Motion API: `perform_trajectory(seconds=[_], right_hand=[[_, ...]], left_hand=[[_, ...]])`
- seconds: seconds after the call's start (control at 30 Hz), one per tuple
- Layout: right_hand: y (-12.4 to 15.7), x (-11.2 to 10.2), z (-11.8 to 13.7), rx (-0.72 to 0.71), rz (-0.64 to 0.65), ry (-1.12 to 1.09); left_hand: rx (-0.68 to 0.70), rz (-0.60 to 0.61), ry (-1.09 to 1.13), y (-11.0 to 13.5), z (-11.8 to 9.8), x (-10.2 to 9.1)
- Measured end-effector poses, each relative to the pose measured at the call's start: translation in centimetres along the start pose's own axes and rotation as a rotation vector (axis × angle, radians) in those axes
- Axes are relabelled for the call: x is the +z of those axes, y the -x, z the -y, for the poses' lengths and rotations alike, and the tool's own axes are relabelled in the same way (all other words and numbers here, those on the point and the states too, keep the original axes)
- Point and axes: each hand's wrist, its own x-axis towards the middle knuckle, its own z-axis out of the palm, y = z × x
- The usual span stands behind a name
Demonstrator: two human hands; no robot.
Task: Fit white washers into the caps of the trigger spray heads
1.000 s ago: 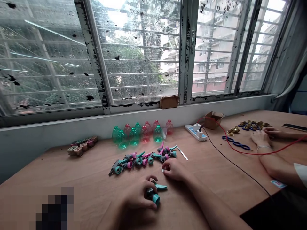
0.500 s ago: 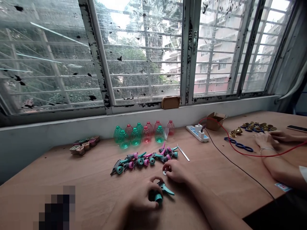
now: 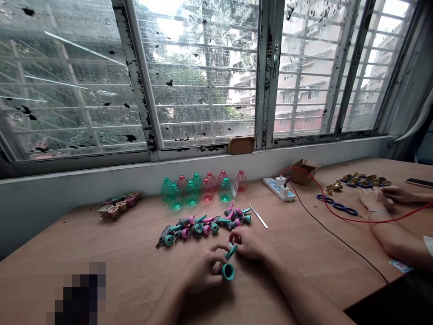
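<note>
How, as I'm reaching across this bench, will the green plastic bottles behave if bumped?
The green plastic bottles look thin-walled and see-through, so they are probably light and tip easily. They stand close to the red-tinted bottles, so one falling could knock others. Once down, their rounded bodies would likely roll on the wooden table top.

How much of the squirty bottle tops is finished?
A heap of teal and pink trigger spray heads lies on the table and looks put together, so those seem done. In hand, the left hand holds one teal spray head, and the right hand sits beside a small white ring. Still left: the green and pink plastic bottles stand with no spray heads on.
</note>
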Motion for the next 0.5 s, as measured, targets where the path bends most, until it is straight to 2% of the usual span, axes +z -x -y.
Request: perform_trajectory(seconds=[0.13, 0.27, 0.33, 0.5], right_hand=[[0.10, 0.10, 0.10, 0.012, 0.009, 0.000], [0.14, 0.25, -0.04, 0.015, 0.032, -0.020], [0.14, 0.22, -0.09, 0.019, 0.043, -0.018], [0.21, 0.03, 0.01, 0.021, 0.066, -0.028]], left_hand=[[-0.106, -0.101, 0.025, -0.22, 0.77, 0.22], [-0.215, -0.055, 0.053, -0.48, 1.03, 0.41], [-0.193, -0.039, 0.052, -0.54, 0.88, 0.42], [-0.098, -0.091, -0.066, -0.40, 0.48, 0.39]])
